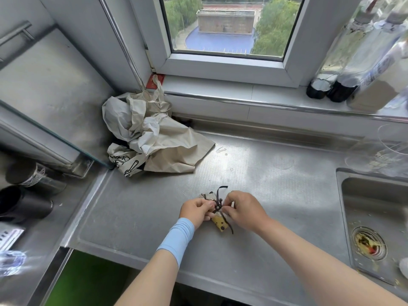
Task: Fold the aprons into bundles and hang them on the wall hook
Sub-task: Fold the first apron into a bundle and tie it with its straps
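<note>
The left hand (195, 210) and the right hand (244, 208) are meeting close together over a small folded apron bundle (219, 225). Each is pinching the dark brown strap (218, 195) with curled fingers, right where it is crossing in a knot on top of the bundle. One strap end is sticking up behind the knot and another is trailing off the near side. A light-blue sleeve band (176, 239) is covering the left forearm. The bundle is lying on the steel countertop (143, 206), near its front edge and left of the sink (375, 206). Well apart from it, crumpled beige aprons (159, 138) are heaping up in the back left corner under the window (220, 29). Dark bottles (337, 85) are standing on the sill at the right.
</note>
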A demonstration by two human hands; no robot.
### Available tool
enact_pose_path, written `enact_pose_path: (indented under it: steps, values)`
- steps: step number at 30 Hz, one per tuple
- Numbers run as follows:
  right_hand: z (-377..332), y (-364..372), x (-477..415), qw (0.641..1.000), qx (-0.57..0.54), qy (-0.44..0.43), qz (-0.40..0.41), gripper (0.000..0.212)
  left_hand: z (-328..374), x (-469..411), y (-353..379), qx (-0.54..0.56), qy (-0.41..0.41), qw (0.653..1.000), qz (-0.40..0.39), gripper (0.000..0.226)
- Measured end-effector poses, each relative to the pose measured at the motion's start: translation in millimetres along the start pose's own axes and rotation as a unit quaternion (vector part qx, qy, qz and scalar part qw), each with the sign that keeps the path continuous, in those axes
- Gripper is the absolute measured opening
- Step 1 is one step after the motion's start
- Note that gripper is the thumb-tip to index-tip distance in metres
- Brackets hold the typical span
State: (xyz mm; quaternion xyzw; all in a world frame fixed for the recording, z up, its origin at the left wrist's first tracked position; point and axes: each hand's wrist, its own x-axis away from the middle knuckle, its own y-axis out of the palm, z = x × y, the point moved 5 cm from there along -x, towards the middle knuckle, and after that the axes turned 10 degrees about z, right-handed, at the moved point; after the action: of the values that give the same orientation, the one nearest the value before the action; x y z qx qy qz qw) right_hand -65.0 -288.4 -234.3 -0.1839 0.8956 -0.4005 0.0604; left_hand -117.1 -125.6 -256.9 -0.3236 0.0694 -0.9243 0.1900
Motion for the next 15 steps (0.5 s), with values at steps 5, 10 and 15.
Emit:
enact_pose_path:
  steps: [5,10,15]
  values:
    - [5.4,-0.5,1.4,0.999,-0.028,0.022,-0.023,0.003,4.4,2.5,6.2,-0.046,0.035,0.998,0.015,0.012]
    - [6.2,1.9,2.4,0.999,-0.042,0.025,-0.019,0.005,7.3,6.0,11.2,-0.087,0.064,0.994,-0.006,0.004]
    - [7.6,1.7,4.3,0.997,-0.048,0.035,-0.044,0.01,12.1,7.6,11.0,-0.133,0.1,0.986,0.01,0.006]
